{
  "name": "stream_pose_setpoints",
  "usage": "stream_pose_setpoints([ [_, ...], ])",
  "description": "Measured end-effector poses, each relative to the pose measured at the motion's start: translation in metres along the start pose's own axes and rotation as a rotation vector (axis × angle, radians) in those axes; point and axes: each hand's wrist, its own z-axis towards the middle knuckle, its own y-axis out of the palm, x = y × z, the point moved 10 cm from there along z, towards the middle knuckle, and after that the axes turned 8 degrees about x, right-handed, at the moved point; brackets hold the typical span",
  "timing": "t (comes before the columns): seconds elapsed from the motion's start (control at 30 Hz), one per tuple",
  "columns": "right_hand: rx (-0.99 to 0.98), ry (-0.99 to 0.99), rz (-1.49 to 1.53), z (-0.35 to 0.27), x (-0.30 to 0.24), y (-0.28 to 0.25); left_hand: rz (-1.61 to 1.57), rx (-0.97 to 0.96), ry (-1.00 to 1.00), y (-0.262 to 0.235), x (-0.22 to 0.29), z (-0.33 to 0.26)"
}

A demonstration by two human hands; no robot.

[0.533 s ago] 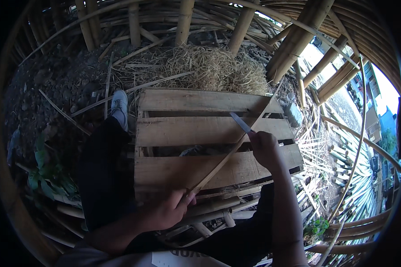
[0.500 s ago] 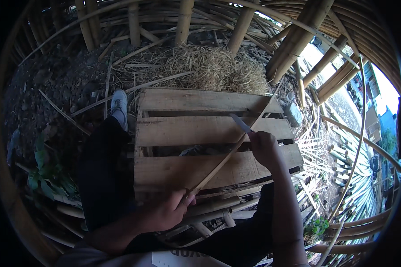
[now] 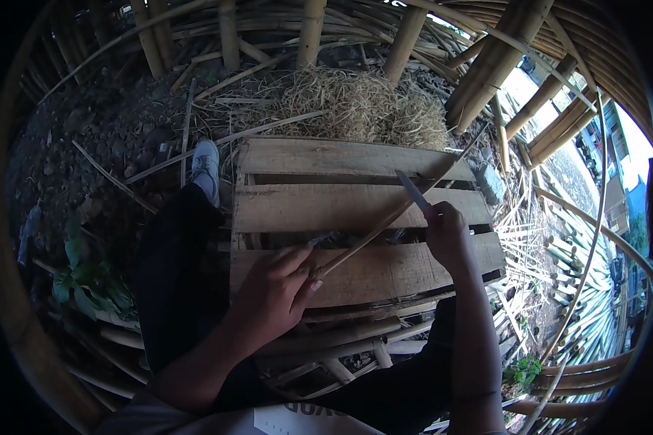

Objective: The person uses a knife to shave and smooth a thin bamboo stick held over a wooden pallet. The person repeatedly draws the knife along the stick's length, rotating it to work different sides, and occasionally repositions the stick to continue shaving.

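Seen from above, a person's bare left hand (image 3: pixel 272 286) has thumb and fingers around the near end of a long, thin bamboo strip (image 3: pixel 366 238); how firm that hold is cannot be told. The strip slants away from this hand, up and to the right, passing just left of the right hand (image 3: pixel 450 232) and over a slatted wooden platform (image 3: pixel 290 206) lying beyond the left hand. The right hand is closed round the handle of a knife (image 3: pixel 413 191), whose blade points up and left from the fist and crosses the strip; whether edge and bamboo touch is unclear. If the left fingers' hold were slack, the strip could twist or slide under the blade. A slip along the strip toward the left hand could cut its fingers, since nothing visible guards them. Too steep a blade angle could bite deep and split the thin strip. Bamboo edges might also splinter into the left thumb if the strip were pulled through.
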Motion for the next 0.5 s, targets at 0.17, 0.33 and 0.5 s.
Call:
stream_pose_setpoints([
  [0.17,-0.07,-0.137,0.104,-0.002,-0.007,0.016,0.106,-0.034,0.057,0.016,-0.009,0.004],
  [0.33,-0.06,-0.14,-0.043,0.008,0.0,0.026,-0.02,-0.073,-0.016,0.022,-0.019,0.003],
  [0.5,0.011,-0.128,-0.061,0.003,-0.003,0.032,-0.038,-0.069,-0.022,0.022,-0.019,0.005],
])
